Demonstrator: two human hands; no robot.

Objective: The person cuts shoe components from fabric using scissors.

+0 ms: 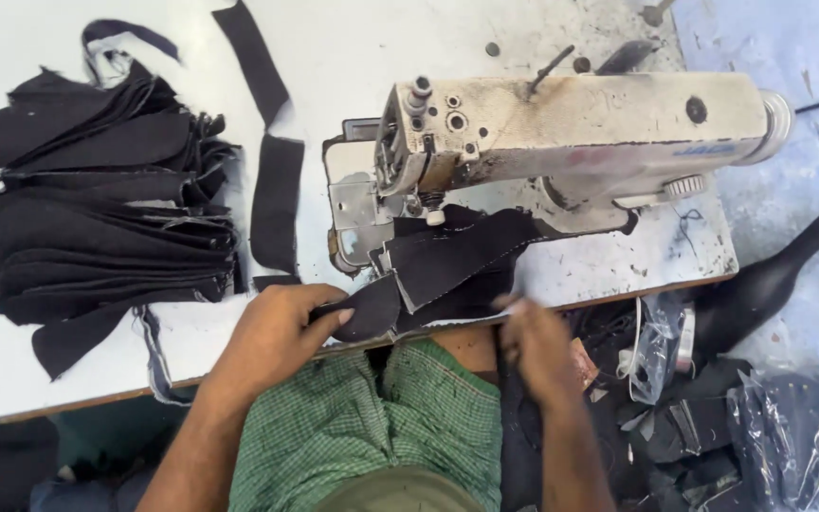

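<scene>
A worn white sewing machine (571, 133) stands on a white table (353, 47). Dark fabric pieces (447, 256) lie under its needle area and hang toward the table's front edge. My left hand (277, 332) presses flat on the near end of this fabric at the table edge, fingers spread over it. My right hand (533, 351) is blurred at the table's front edge, pinching the fabric's right lower edge. Below, my lap in green checked cloth (372, 417) shows.
A tall stack of cut dark fabric pieces (97, 209) fills the table's left side. Loose dark strips (277, 190) lie between the stack and the machine. On the floor at the right lie plastic bags (789, 427) and dark fabric scraps.
</scene>
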